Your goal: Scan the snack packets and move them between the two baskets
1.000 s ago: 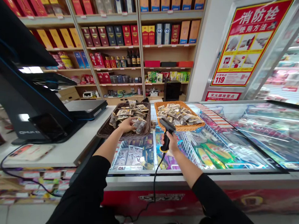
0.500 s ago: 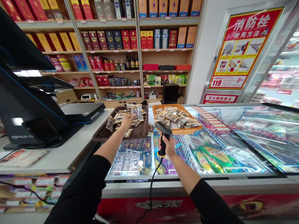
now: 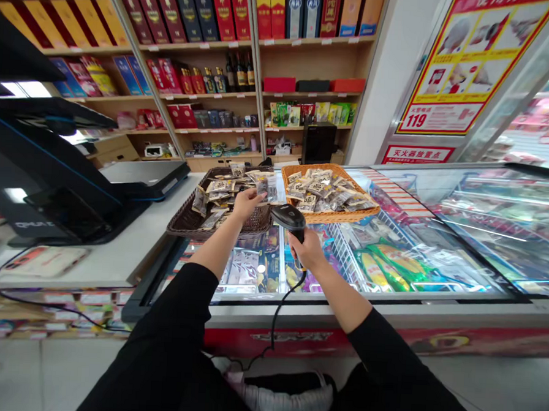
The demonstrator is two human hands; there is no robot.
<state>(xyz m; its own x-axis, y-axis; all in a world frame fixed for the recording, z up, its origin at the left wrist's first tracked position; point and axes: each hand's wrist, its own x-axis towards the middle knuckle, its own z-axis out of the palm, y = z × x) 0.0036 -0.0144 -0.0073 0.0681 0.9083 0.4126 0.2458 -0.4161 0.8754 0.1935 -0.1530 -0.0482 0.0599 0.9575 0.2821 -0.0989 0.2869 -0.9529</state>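
Observation:
My left hand [image 3: 249, 204] grips a small clear snack packet [image 3: 267, 187] over the right side of a dark brown wicker basket [image 3: 186, 216]. Several similar packets lie loose in that basket. In my right hand [image 3: 309, 249] is a black barcode scanner [image 3: 288, 217], its head tilted left and close to the held packet. A black cord hangs from the scanner's handle. Just behind the scanner stands an orange wicker basket [image 3: 347, 218] heaped with similar packets. Both baskets rest on the glass top of a chest freezer.
A black scale terminal [image 3: 59, 176] stands on the white counter [image 3: 115, 255] at left, with a phone-like flat object [image 3: 46, 261] before it. Frozen goods show through the freezer glass [image 3: 391, 261]. Shelves of boxes and bottles line the back wall.
My left hand has moved the packet right, out toward the basket's edge. The scanner has swung left and tilted toward it. The view has tipped downward.

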